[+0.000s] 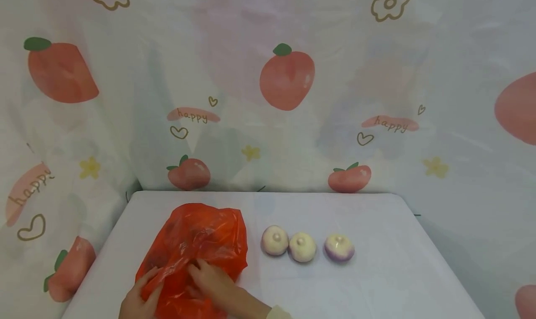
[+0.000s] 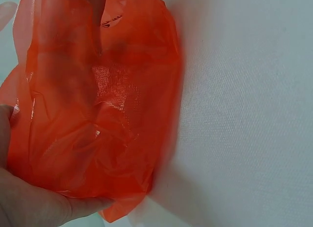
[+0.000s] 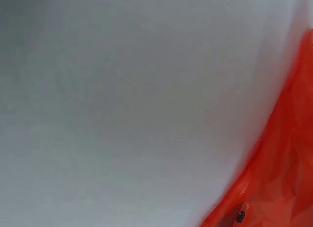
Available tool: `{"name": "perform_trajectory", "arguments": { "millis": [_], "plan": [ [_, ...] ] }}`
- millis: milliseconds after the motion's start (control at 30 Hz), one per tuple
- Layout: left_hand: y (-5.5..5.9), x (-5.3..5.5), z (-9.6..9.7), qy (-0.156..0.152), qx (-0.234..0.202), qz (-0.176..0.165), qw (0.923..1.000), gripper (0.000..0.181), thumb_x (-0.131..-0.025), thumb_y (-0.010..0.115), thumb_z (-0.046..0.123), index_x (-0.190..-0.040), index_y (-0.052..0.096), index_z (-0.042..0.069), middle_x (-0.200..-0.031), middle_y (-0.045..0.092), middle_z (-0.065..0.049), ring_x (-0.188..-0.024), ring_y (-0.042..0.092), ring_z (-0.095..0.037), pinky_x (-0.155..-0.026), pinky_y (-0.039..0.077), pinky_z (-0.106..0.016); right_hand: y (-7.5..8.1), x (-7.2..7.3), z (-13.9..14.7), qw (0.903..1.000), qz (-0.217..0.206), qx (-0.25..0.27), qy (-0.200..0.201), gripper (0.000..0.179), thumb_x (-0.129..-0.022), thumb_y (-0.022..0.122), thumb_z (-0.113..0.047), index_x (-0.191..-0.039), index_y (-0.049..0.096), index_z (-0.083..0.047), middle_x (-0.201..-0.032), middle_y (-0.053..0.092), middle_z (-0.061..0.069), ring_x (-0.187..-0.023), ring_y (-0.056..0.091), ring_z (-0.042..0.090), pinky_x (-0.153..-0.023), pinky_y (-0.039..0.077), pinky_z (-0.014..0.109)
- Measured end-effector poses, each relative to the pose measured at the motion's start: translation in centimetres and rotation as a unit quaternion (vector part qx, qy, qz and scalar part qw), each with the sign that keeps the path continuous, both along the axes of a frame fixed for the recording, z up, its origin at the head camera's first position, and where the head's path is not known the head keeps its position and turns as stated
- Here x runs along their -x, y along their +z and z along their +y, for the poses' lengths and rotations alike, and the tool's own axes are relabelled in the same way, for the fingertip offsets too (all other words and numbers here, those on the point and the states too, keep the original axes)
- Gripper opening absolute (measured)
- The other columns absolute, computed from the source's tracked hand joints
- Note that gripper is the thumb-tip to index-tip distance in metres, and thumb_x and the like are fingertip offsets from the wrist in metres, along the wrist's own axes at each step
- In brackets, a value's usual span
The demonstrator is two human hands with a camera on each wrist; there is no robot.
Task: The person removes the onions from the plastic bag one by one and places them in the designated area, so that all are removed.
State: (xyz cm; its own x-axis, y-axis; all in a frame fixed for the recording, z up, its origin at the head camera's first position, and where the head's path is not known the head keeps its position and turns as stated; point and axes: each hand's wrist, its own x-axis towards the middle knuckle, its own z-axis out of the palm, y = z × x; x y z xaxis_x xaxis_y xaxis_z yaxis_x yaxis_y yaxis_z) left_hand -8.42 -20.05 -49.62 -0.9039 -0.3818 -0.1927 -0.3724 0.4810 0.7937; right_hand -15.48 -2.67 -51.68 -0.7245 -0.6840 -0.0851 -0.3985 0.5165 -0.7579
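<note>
A crinkled red plastic bag [image 1: 209,235] lies on the left part of the table. My left hand [image 1: 140,295] grips its near left edge; in the left wrist view, thumb and finger [image 2: 88,206] hold the plastic. At the bag's near middle is my right hand [image 1: 213,284], its fingers partly hidden by red film, so their grip does not show. The right wrist view catches only the bag's side [image 3: 293,163] and table. To the right sit three round cream-and-purple vegetables, turnip-like with a small nub: one [image 1: 275,240] and a second [image 1: 303,247] close together, a third [image 1: 339,248] apart.
The white-covered table [image 1: 377,282] reaches back to a hanging cloth [image 1: 234,77] printed with fruit, hearts and flowers. More of this cloth [image 1: 42,137] closes off the left side, and the right side too. Dark shapes show through the bag's upper left.
</note>
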Motion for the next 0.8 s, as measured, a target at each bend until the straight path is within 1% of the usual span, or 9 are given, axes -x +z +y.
{"name": "perform_trajectory", "arguments": {
  "millis": [67, 100, 133, 200, 333, 433, 500, 700, 800],
  "plan": [
    [0.0, 0.0, 0.1, 0.003, 0.004, 0.003, 1.0, 0.048, -0.092, 0.062, 0.023, -0.13, 0.048, -0.004, -0.124, 0.051, -0.032, -0.087, 0.058, -0.036, -0.076, 0.052, -0.05, -0.1, 0.2, 0.1, 0.9866, 0.154, -0.043, 0.032, 0.033, -0.092, 0.06, -0.03, -0.122, 0.047, -0.025, -0.111, 0.05, -0.013, -0.088, 0.05, -0.001, -0.076, 0.043, 0.008],
    [0.0, 0.0, 0.1, 0.003, 0.006, 0.004, 1.0, 0.048, -0.092, 0.062, 0.022, -0.129, 0.048, -0.004, -0.124, 0.051, -0.033, -0.088, 0.058, -0.036, -0.076, 0.052, -0.051, -0.1, 0.3, 0.2, 0.9751, 0.21, -0.061, 0.036, 0.036, -0.09, 0.063, -0.029, -0.122, 0.048, -0.023, -0.113, 0.049, -0.013, -0.088, 0.049, -0.002, -0.077, 0.042, 0.007],
    [0.0, 0.0, 0.2, 0.004, 0.009, 0.004, 0.9999, 0.047, -0.092, 0.062, 0.022, -0.129, 0.049, -0.003, -0.124, 0.051, -0.032, -0.088, 0.058, -0.037, -0.077, 0.052, -0.051, -0.2, 0.4, 0.2, 0.9713, 0.226, -0.067, 0.032, 0.036, -0.09, 0.064, -0.029, -0.122, 0.048, -0.023, -0.112, 0.05, -0.012, -0.087, 0.049, -0.001, -0.076, 0.042, 0.007],
    [-0.1, 0.1, 0.2, 0.001, 0.014, 0.006, 0.9999, 0.048, -0.092, 0.062, 0.024, -0.129, 0.049, -0.003, -0.123, 0.051, -0.032, -0.089, 0.058, -0.038, -0.078, 0.051, -0.053, -0.3, 0.6, 0.3, 0.9723, 0.223, -0.069, 0.021, 0.034, -0.089, 0.066, -0.027, -0.118, 0.05, -0.022, -0.103, 0.052, -0.013, -0.083, 0.049, -0.002, -0.073, 0.043, 0.007],
    [-0.1, 0.1, 0.2, 0.003, 0.018, 0.005, 0.9998, 0.049, -0.092, 0.062, 0.027, -0.129, 0.049, -0.003, -0.122, 0.052, -0.032, -0.089, 0.058, -0.038, -0.08, 0.049, -0.055, -0.8, 0.7, 0.5, 0.9955, 0.092, -0.017, -0.013, 0.018, -0.091, 0.063, -0.024, -0.104, 0.051, -0.024, -0.076, 0.051, -0.014, -0.066, 0.051, -0.002, -0.06, 0.045, 0.011],
    [-0.2, 0.0, 0.1, 0.003, 0.014, 0.001, 0.9999, 0.051, -0.092, 0.062, 0.028, -0.13, 0.048, -0.003, -0.122, 0.052, -0.032, -0.087, 0.058, -0.036, -0.079, 0.05, -0.054, -1.1, 0.7, 1.0, 0.9989, 0.033, 0.013, -0.03, 0.013, -0.093, 0.061, -0.022, -0.097, 0.049, -0.024, -0.068, 0.049, -0.012, -0.059, 0.05, 0.0, -0.056, 0.045, 0.014],
    [-0.2, 0.1, 0.0, -0.004, 0.011, -0.001, 0.9999, 0.052, -0.092, 0.061, 0.03, -0.13, 0.048, -0.003, -0.122, 0.052, -0.032, -0.086, 0.058, -0.035, -0.079, 0.05, -0.054, -1.4, 0.8, 1.3, 0.9988, 0.034, 0.022, -0.029, 0.014, -0.093, 0.062, -0.021, -0.097, 0.048, -0.023, -0.068, 0.049, -0.012, -0.06, 0.05, -0.001, -0.057, 0.045, 0.014],
    [-0.1, 0.2, -0.1, -0.016, 0.01, -0.008, 0.9998, 0.052, -0.093, 0.06, 0.029, -0.13, 0.047, -0.004, -0.122, 0.051, -0.033, -0.086, 0.057, -0.035, -0.08, 0.049, -0.055, -1.6, 1.4, 1.5, 0.9938, 0.102, 0.041, -0.011, 0.022, -0.092, 0.062, -0.017, -0.104, 0.045, -0.022, -0.082, 0.05, -0.016, -0.079, 0.051, -0.005, -0.071, 0.045, 0.012],
    [-0.1, 0.2, -0.1, -0.014, 0.008, -0.011, 0.9998, 0.052, -0.093, 0.061, 0.028, -0.131, 0.046, -0.004, -0.122, 0.051, -0.033, -0.085, 0.057, -0.035, -0.08, 0.049, -0.055, -1.4, 1.5, 1.3, 0.9915, 0.09, 0.093, -0.014, 0.032, -0.09, 0.065, -0.016, -0.112, 0.042, -0.025, -0.098, 0.052, -0.015, -0.095, 0.05, -0.003, -0.084, 0.043, 0.015]
  ]
}}
